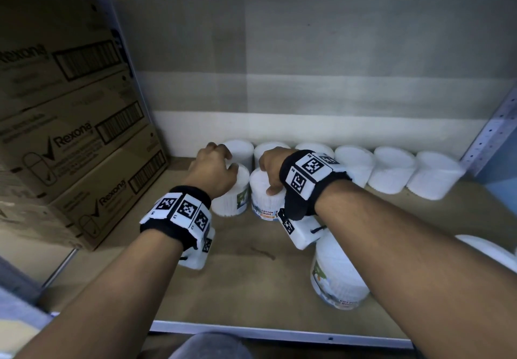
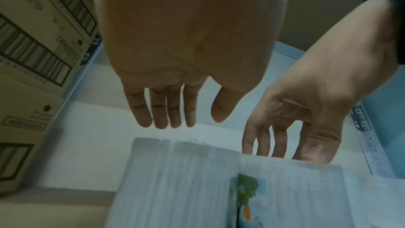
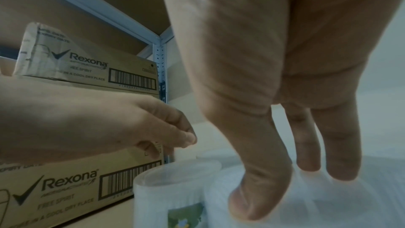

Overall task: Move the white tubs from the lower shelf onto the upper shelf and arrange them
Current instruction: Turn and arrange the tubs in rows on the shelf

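Note:
Two white tubs stand side by side in front of a back row of white tubs [image 1: 355, 162] on the shelf board [image 1: 237, 274]. My left hand [image 1: 215, 168] [image 2: 201, 119] hovers just above the left tub [image 1: 232, 204] [image 2: 175, 179] [image 3: 173, 188], fingers straight and holding nothing. My right hand [image 1: 270, 173] [image 3: 291, 188] [image 2: 291, 136] grips the right tub [image 1: 264, 204] [image 2: 311, 179] from above. Its thumb is on the near side and its fingers reach over the lid's far edge.
Stacked Rexona cardboard boxes [image 1: 70, 134] [image 3: 76, 188] fill the left side, close to my left hand. Another tub [image 1: 335, 274] stands near the front edge under my right forearm, and one more [image 1: 486, 249] sits at the far right. A metal upright [image 1: 486, 134] bounds the right.

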### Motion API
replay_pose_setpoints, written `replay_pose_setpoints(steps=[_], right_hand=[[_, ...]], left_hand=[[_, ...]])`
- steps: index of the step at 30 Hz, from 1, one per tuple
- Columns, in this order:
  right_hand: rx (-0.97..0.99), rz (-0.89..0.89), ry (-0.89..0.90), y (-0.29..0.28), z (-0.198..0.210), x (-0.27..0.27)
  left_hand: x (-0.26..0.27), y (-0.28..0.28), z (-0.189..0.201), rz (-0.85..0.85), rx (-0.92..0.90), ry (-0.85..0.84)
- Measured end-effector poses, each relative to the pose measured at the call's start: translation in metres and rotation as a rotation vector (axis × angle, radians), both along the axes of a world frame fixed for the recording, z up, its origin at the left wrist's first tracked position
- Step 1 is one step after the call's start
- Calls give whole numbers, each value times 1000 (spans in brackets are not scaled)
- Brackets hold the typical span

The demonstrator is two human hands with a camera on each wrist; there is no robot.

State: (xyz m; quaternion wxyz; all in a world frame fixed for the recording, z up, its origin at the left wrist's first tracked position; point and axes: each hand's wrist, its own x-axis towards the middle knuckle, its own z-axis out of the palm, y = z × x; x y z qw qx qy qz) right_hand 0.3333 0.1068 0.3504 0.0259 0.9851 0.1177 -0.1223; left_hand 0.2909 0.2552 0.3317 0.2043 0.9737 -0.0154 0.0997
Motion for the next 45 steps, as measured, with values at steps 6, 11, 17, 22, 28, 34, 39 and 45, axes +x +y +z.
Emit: replay_pose_setpoints(steps=[6,11,17,22,28,34,39,45], right_hand=[[6,-6,15,1,-6,7],[4,-14,16,2,-13,16],[55,-40,12,2,-14,10],[23,-48,36,2,-11,11],[43,-113,30,4,-4,7],[56,-77,121,5,-40,44],[89,-35,57,3,-10,8],[60,5,39,-5,5,-10]], left_hand=[[-1,-4,-9,29,182,143],[0,1,-7,-31,179,190],[0,6,3,-182,155,291],[0,2,-2,-166,3,171],[-2,-10,-6,96,97,53],[1,-7,-11,50,155,134],[2,1,-1,-68,202,253],[-4,1,7,-126,161,288]])
